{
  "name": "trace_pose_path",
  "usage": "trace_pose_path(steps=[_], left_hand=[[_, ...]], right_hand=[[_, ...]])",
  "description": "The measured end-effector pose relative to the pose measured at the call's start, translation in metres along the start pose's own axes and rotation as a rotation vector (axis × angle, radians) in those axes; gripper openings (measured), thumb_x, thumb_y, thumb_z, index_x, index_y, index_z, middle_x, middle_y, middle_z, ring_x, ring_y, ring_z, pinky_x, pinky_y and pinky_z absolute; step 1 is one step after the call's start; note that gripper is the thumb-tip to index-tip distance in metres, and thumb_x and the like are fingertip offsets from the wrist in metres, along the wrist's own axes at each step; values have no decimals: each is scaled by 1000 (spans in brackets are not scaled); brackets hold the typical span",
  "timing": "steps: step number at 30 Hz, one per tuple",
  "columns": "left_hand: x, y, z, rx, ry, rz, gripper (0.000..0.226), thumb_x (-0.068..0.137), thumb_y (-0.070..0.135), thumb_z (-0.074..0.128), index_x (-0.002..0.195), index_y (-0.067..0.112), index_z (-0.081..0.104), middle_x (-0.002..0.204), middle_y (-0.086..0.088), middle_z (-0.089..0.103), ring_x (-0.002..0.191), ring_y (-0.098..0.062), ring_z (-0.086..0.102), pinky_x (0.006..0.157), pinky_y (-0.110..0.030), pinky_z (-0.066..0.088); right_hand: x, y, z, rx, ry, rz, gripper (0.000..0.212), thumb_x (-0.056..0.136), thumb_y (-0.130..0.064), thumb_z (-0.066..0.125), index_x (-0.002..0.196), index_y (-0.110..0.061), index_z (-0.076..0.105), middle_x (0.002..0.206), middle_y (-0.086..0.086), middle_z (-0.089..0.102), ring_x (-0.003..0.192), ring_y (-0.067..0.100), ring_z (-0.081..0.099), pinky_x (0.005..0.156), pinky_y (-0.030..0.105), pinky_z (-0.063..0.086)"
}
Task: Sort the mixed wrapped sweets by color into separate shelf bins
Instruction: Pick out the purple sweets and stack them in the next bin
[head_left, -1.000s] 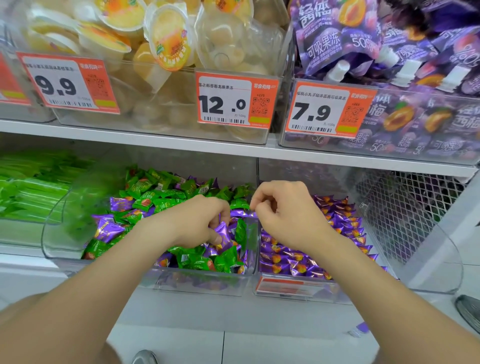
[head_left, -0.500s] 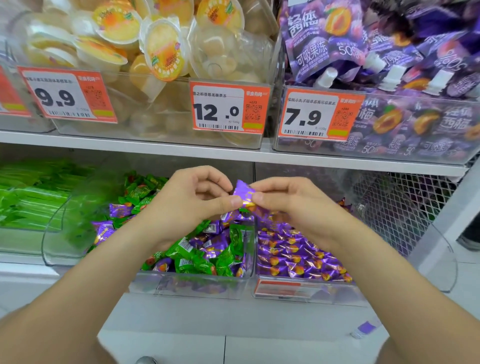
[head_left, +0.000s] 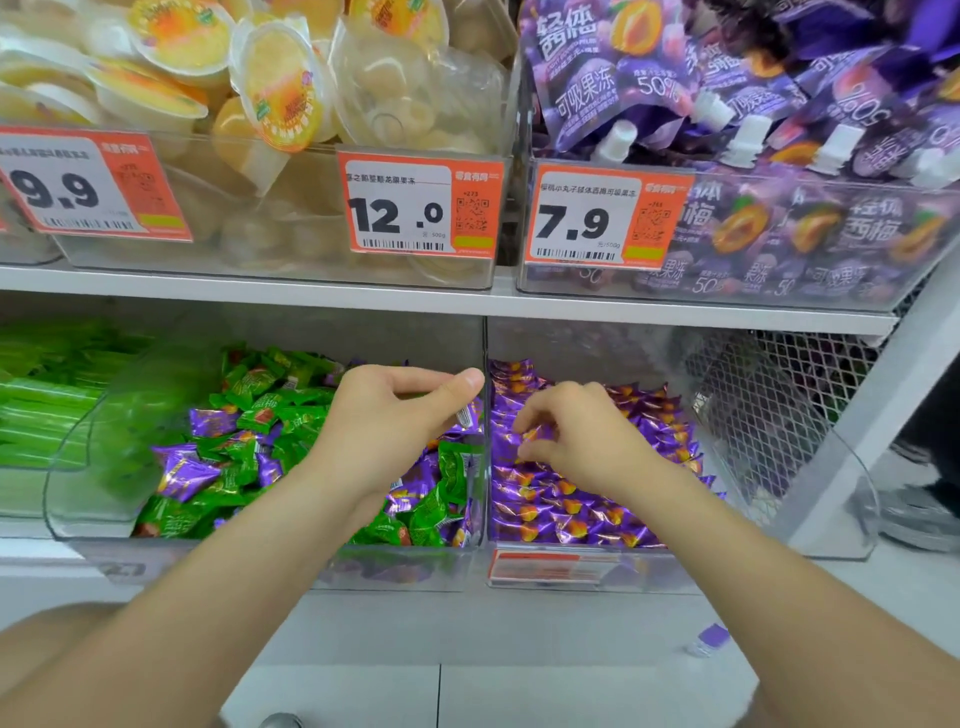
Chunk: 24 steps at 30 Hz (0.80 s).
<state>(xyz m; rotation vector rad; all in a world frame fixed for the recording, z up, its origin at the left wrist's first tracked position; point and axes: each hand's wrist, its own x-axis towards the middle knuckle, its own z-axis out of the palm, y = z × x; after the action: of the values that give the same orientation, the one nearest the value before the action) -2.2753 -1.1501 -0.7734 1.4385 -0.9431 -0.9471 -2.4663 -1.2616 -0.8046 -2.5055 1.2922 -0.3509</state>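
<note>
Spillover likely where purple sweets (head_left: 571, 519) heap against mixed bin's (head_left: 234, 564) right wall; left hand (head_left: 384, 431), right hand (head_left: 576, 441) curled, apart, grips unclear.

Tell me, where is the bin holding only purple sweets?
In the head view, the purple-only bin sits in the lower row, right of the mixed green-and-purple bin, below the 7.9 price tag.

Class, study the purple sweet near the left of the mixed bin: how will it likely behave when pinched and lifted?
The purple sweet is small beside the left hand, so probably light. Its glossy, creased wrapper looks slippery yet pliable; pinching a pointed corner likely holds best. It lies loose on the green sweets, so a push would probably slide it.
</note>
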Motion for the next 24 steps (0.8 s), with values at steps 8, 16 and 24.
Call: trace_pose_path(steps=[8,16,24], left_hand=[[8,-4,9,-202,-59,-83,22,98,29,70,113,14,74,112,3,75,99,-5,71,102,-30,55],[2,3,-3,50,-157,89,26,99,12,70,124,19,71,105,-1,80,95,-12,74,89,-26,56],[-2,11,-8,116,-175,136,15,89,20,81,104,17,80,93,0,81,91,-11,78,87,-23,59]], right_hand=[[1,-4,4,-177,-38,-75,22,91,-17,76,111,-26,78,99,-3,54,95,17,51,86,30,44],[-9,-22,-28,692,148,56,36,108,-44,49,112,-20,75,89,2,75,77,22,70,70,38,54],[-22,-20,-42,982,-45,17,20,93,-9,76,108,2,71,93,23,77,82,37,75,80,46,63]])
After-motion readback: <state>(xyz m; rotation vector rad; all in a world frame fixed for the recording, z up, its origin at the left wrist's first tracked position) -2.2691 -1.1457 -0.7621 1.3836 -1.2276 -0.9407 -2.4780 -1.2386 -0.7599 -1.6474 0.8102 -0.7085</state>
